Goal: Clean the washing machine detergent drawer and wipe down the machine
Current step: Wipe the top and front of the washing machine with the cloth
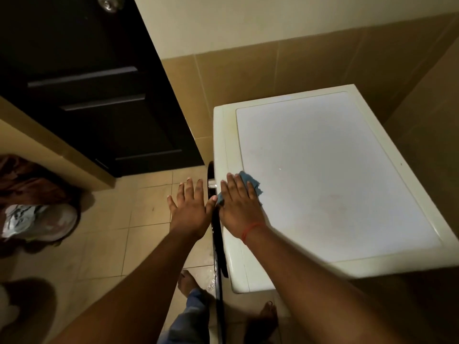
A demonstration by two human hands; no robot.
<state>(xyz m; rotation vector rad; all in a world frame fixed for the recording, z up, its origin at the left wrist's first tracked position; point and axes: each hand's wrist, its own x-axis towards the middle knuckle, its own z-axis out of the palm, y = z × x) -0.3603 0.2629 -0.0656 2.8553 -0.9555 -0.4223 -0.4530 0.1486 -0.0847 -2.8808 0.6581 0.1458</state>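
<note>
1. Head view, the machine: the washing machine (323,175) stands in a tiled corner, its pale top panel seen from above. It is the landmark for what follows. The detergent drawer cannot be made out from here; the machine's front edge runs beside a dark, glossy curved part (218,244), probably the open door, though I cannot tell for sure.

2. Head view, the hands: the right hand (238,204) lies flat, fingers straight, pressing a blue cloth (249,184) onto the machine's top at its front-left edge. The left hand (190,207) is open with spread fingers and holds nothing; it hovers just off the machine's front edge, over the floor, its thumb close to the dark part.

3. How things will likely handle: the cloth looks soft, thin and light, so it should bunch and slide under a flat palm; pressing with the whole hand, or gathering a corner between the fingers, seems the surest hold. The top panel looks smooth, hard and possibly slick when damp. The machine itself is surely heavy and will not shift under wiping.

4. Around the machine: a dark panelled door (87,83) stands to its left, against the tiled wall. Farther left on the floor sits a basin of laundry (37,219). The person's bare feet (188,281) stand at the machine's front.

5. In the way: the dark part juts out by the front edge and could catch a sweeping hand.
</note>
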